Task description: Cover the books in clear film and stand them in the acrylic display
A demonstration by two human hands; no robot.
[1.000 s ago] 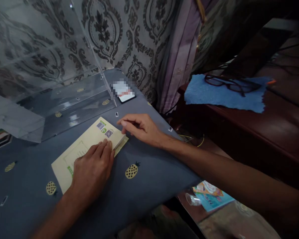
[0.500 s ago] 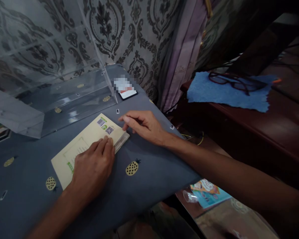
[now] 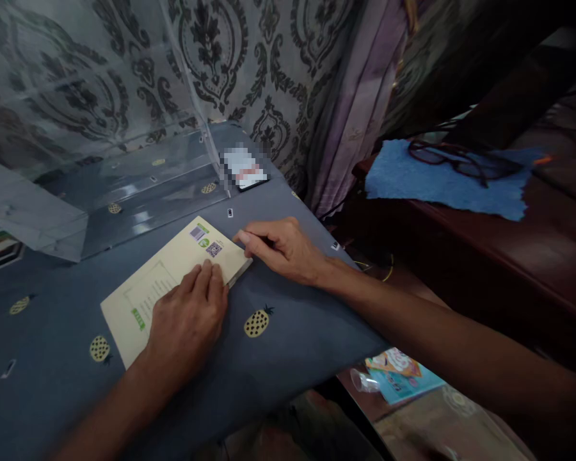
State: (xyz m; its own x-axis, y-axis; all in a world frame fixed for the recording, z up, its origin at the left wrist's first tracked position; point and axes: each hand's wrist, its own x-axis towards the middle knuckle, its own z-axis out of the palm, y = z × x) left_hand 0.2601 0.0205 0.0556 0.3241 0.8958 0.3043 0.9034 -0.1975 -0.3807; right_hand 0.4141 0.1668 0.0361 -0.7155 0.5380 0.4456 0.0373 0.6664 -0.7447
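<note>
The light is dim and soft, and the colours look muted. Pale glare streaks the acrylic case (image 3: 141,221) beyond the right hand (image 3: 283,251), and a duller sheen lies on the wooden ledge (image 3: 484,256) to its right, where deep shadow gathers. The left hand (image 3: 187,320) casts a faint, soft shadow on the book (image 3: 163,272). A blocky mosaic hides most of the card (image 3: 242,168) beyond the right hand's fingertips. The wide lens bends the wallpaper (image 3: 211,64) and curtain (image 3: 360,109) near the top edge, and detail softens towards the lower corners.

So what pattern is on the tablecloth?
The tablecloth is grey-blue with small yellow pineapples, shown best in the head view.
</note>
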